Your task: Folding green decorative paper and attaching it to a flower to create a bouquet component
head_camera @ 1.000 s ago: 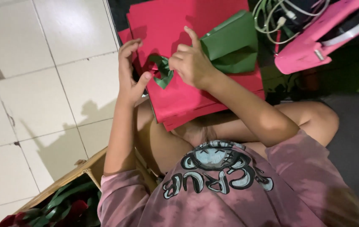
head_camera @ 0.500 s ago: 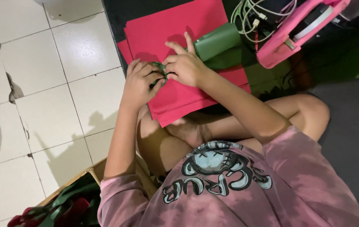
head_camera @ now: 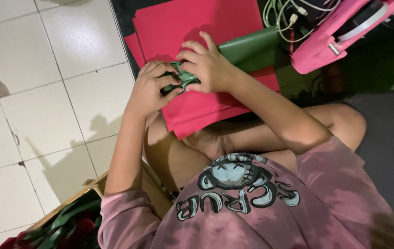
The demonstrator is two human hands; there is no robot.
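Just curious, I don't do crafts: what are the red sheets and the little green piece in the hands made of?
The red sheets look like matte paper or thin card: flat, stacked, with crisp straight edges. The green piece, pinched between the left hand and right hand, seems to be crumpled paper or ribbon; mostly hidden, so I can't be sure.

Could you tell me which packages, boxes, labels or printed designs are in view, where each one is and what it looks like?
Cardboard box: lower left, beside the person's leg, brown and open-topped, holding green strips and dark red pieces.
Printed design: on the front of the pink shirt, a pale blue round figure above bold outlined lettering.
Pink case: upper right, beside white cables, a flat rounded shape with a white band.
No screen or sign shows.
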